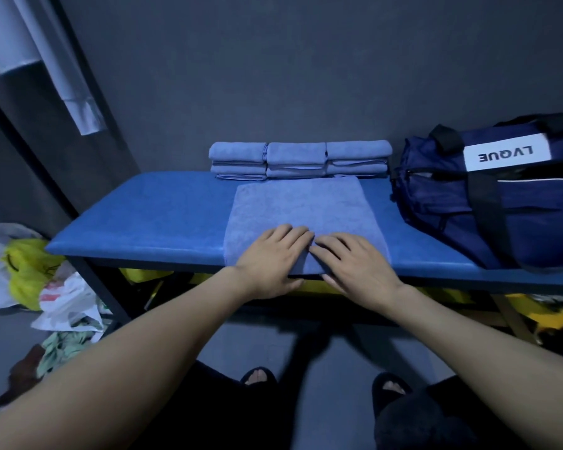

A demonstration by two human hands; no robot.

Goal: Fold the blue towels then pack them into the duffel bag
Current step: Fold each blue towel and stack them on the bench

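blue padded surface on a dark frame, against a dark grey wall. light blue towel spread across it, near edge hanging over the front. left hand and right hand side by side, each pinching that near edge, fingers on top, thumbs under. folded towels stacked at the back. navy duffel bag at right. plastic bags on floor at left.

Both arms stretched forward, left hand and right hand side by side, palms down, fingers curled, fingertips almost meeting, thumbs tucked beneath.
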